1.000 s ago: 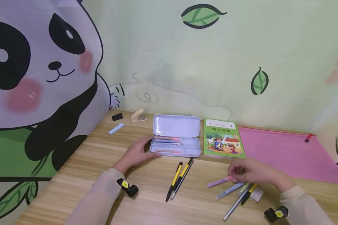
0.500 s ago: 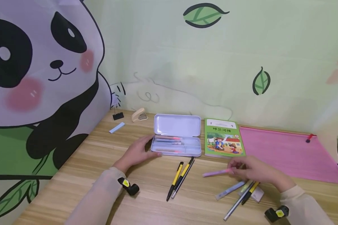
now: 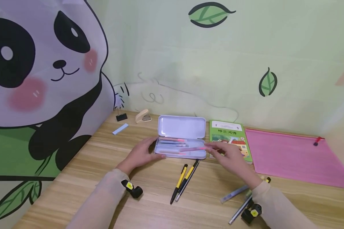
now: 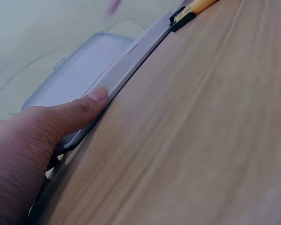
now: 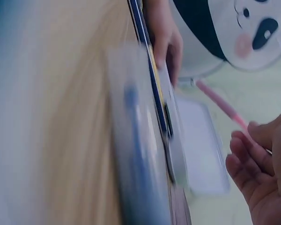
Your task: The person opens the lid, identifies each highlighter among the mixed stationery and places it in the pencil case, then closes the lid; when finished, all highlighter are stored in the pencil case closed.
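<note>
A pale lilac pencil case lies open at the back of the table, its lid tipped back. My left hand grips its left end, with the thumb along the front wall. Several slim pens lie in the case's compartments. Between thumb and fingers, my right hand pinches the pink end of a pink-purple pen. In the head view this pen overlaps the right half of the case, pointing left. The right wrist view shows it raised in front of the lid.
Two yellow-black pens and a pencil lie in front of the case. Near the right forearm are a blue pen and a silver pencil. Behind are a green book, pink pouch, stapler and binder clip.
My right hand has lifted the pink-purple pen from the pile at right and carried it left to the pencil case. The left hand has stayed on the case's left end.
</note>
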A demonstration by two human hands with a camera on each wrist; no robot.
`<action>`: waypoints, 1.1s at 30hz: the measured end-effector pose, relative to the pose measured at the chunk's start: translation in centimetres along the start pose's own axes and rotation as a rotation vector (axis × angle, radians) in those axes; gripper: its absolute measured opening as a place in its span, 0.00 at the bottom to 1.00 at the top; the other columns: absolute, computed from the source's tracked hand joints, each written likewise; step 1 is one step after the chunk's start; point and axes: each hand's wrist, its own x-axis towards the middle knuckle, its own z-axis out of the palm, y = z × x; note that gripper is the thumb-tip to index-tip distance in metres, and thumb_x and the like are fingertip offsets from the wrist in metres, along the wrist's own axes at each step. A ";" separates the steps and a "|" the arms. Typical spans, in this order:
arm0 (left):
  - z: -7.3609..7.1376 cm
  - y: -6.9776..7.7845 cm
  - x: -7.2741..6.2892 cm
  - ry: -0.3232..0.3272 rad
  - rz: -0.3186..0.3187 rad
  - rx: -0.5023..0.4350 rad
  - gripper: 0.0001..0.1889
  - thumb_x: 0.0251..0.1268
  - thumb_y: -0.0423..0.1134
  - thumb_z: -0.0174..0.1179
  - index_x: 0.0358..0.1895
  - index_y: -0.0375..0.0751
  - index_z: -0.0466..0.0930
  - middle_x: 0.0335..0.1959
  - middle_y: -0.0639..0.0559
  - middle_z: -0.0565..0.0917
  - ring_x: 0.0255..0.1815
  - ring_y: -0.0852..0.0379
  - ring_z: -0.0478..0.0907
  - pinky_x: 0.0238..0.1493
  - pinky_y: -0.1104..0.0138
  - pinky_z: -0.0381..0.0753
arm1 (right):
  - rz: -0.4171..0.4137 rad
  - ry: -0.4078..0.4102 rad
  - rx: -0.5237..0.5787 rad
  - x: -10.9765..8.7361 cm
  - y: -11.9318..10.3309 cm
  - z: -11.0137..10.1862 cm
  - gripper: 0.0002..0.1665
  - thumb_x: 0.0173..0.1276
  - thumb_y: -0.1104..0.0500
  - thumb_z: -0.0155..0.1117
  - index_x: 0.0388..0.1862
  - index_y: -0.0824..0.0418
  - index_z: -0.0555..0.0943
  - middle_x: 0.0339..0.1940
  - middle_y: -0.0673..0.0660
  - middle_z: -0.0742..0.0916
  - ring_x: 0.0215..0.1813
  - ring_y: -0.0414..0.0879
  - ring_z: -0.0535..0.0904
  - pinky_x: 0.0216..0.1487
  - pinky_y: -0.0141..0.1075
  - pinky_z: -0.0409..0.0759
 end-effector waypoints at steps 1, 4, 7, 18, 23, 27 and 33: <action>0.0 0.0 0.0 0.002 0.004 0.001 0.54 0.50 0.71 0.69 0.78 0.47 0.61 0.75 0.45 0.67 0.76 0.43 0.61 0.75 0.47 0.60 | 0.008 0.003 0.006 0.6 -0.3 0.8 0.13 0.73 0.57 0.66 0.53 0.59 0.87 0.41 0.49 0.90 0.38 0.42 0.86 0.37 0.35 0.85; 0.2 0.0 -0.1 -0.001 0.011 0.006 0.55 0.50 0.72 0.68 0.78 0.46 0.61 0.75 0.44 0.67 0.75 0.42 0.62 0.75 0.46 0.60 | 0.026 0.007 0.038 2.1 -1.1 3.2 0.13 0.73 0.56 0.66 0.52 0.60 0.87 0.41 0.51 0.91 0.38 0.44 0.86 0.38 0.35 0.86; 0.3 0.1 -0.2 -0.010 -0.004 0.002 0.56 0.49 0.73 0.68 0.78 0.46 0.60 0.75 0.44 0.67 0.76 0.43 0.62 0.75 0.46 0.60 | 0.037 0.018 0.060 3.2 -1.4 5.4 0.11 0.72 0.57 0.67 0.48 0.61 0.85 0.39 0.52 0.91 0.38 0.43 0.86 0.40 0.35 0.86; 0.1 0.1 -0.1 -0.006 -0.014 -0.006 0.55 0.48 0.74 0.68 0.78 0.49 0.62 0.75 0.46 0.68 0.76 0.45 0.62 0.75 0.47 0.60 | -0.051 0.056 -0.095 3.0 -0.4 7.8 0.11 0.70 0.62 0.68 0.49 0.63 0.88 0.41 0.55 0.91 0.38 0.44 0.85 0.40 0.40 0.86; 0.1 0.0 -0.1 -0.007 -0.010 -0.001 0.55 0.48 0.74 0.67 0.78 0.50 0.61 0.75 0.47 0.67 0.76 0.45 0.62 0.75 0.47 0.60 | -0.032 0.043 -0.105 2.9 -0.4 7.9 0.11 0.69 0.62 0.69 0.49 0.62 0.87 0.40 0.54 0.91 0.38 0.43 0.85 0.39 0.40 0.86; 0.1 -0.1 0.0 0.000 -0.004 -0.005 0.55 0.48 0.74 0.68 0.78 0.50 0.61 0.75 0.47 0.67 0.76 0.44 0.62 0.75 0.46 0.59 | -0.006 0.040 -0.085 3.0 -0.3 8.0 0.10 0.69 0.61 0.70 0.47 0.62 0.86 0.37 0.52 0.91 0.35 0.42 0.84 0.36 0.36 0.84; -0.1 -0.1 0.1 -0.002 -0.006 0.002 0.55 0.48 0.74 0.67 0.78 0.51 0.62 0.75 0.47 0.67 0.76 0.45 0.61 0.75 0.47 0.59 | 0.019 0.032 -0.054 3.1 -0.1 8.1 0.09 0.68 0.62 0.70 0.46 0.62 0.85 0.35 0.52 0.90 0.33 0.40 0.82 0.34 0.31 0.82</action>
